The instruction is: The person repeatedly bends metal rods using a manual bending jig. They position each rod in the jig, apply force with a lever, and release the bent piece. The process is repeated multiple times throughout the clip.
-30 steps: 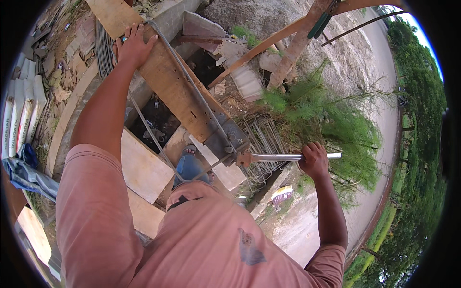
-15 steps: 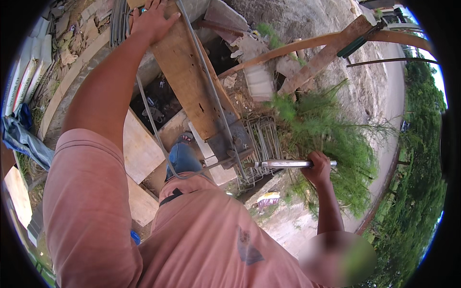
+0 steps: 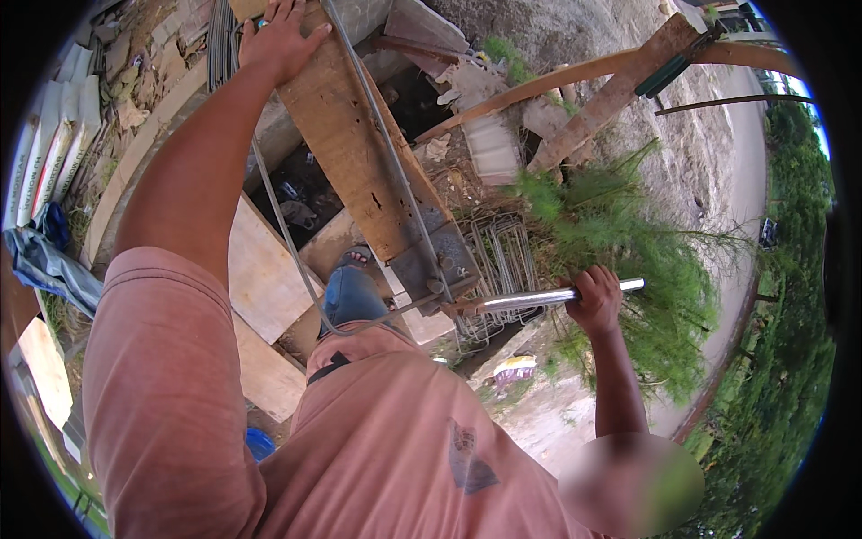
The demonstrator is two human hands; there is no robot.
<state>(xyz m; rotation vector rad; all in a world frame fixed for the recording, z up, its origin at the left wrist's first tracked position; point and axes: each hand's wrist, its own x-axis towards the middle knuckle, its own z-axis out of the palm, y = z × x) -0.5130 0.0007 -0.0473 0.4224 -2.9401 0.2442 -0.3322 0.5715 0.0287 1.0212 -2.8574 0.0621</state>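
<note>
My left hand (image 3: 284,43) lies on the far end of a long wooden plank (image 3: 346,148), fingers stretched out and thumb spread. A thin steel rod (image 3: 384,135) runs along the plank beside that hand, down to a dark metal plate (image 3: 427,256) at the plank's near end. From there a rod bends in a loop (image 3: 302,262) past my waist. On the right, my right hand (image 3: 595,301) is wrapped round a shiny metal pipe (image 3: 530,298). The pipe's inner end meets the plate's corner near the rod; whether it fits over the rod I cannot tell.
Several bent wire frames (image 3: 503,256) lie beyond the plate, next to a feathery green bush (image 3: 628,234). Straight rods (image 3: 223,45) are bundled at the far left. Wooden boards (image 3: 269,269) and a dark pit (image 3: 301,189) are left of the plank. Stacked sacks (image 3: 63,135) stand farther left.
My right hand has moved slightly away from me, tilting the pipe so its outer end is higher in view. The pipe's inner end has shifted left toward the plate. My left hand stays on the plank.
</note>
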